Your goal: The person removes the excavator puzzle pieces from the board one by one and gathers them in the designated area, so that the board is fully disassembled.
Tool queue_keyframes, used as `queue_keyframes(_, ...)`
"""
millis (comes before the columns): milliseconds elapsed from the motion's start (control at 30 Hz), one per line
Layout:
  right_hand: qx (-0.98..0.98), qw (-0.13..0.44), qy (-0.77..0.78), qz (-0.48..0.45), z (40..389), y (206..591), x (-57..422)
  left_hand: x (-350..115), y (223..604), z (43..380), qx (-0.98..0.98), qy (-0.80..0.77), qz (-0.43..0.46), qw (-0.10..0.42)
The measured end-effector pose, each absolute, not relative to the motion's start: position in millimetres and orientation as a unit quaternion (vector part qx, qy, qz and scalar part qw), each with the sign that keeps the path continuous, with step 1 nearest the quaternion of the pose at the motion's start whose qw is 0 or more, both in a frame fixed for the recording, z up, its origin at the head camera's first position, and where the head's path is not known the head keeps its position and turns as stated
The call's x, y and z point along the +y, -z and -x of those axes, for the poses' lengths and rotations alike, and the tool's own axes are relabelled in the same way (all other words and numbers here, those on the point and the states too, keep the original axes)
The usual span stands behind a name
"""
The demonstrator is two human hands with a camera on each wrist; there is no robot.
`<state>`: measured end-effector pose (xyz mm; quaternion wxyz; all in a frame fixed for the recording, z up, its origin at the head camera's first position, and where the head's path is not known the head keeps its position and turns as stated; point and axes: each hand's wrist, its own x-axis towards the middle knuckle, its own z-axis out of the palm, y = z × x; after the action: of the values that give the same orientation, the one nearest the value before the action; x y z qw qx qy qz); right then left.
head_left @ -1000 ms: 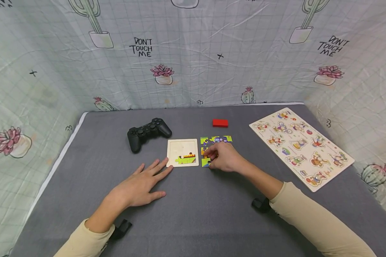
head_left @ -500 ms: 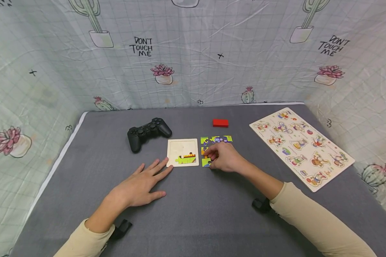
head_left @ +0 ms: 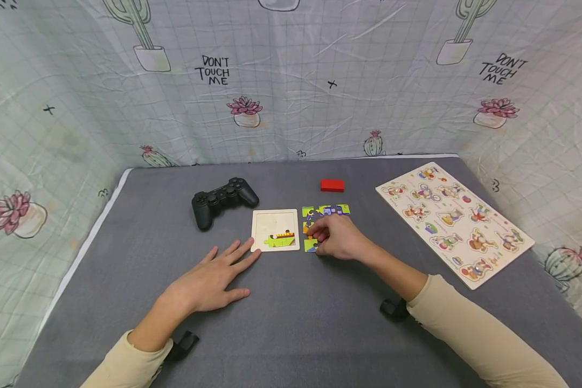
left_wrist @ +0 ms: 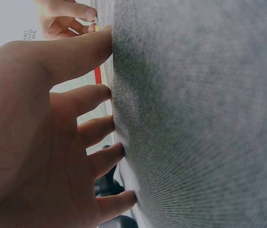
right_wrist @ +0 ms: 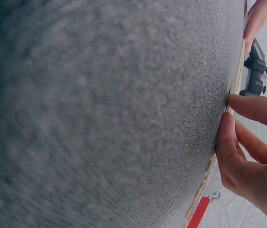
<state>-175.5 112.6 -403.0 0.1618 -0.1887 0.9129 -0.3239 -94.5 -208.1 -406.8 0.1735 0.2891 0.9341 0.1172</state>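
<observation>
My left hand [head_left: 208, 283] rests on the grey cloth with spread fingers, its fingertips at the lower left corner of a square wooden puzzle tray [head_left: 274, 221]. In the tray's lower right part lie joined green pieces [head_left: 278, 242] with a red and yellow picture. To the right of the tray, my right hand [head_left: 339, 237] pinches a jigsaw puzzle piece between thumb and fingertips, low over the cloth; the fingers hide most of it. Around that hand lie loose green, purple and orange puzzle pieces [head_left: 333, 210], partly covered by it. The right wrist view shows the thumb [right_wrist: 254, 109] close to the fingertips.
A black game controller [head_left: 225, 199] lies behind the tray on the left. Behind the loose pieces is a red block [head_left: 332, 186]. A large wooden board with animal figures [head_left: 453, 223] lies at the right. Patterned cloth walls [head_left: 291, 124] stand around the table.
</observation>
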Motion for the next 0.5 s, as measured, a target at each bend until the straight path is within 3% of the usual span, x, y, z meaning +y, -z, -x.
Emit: queue_keyframes(500, 0.908, 0.151, 0.329, 0.212, 173.2, 399.8, 107.6, -207.8, 405.3, 94.3, 0.935, -0.113, -0.285, 0.178)
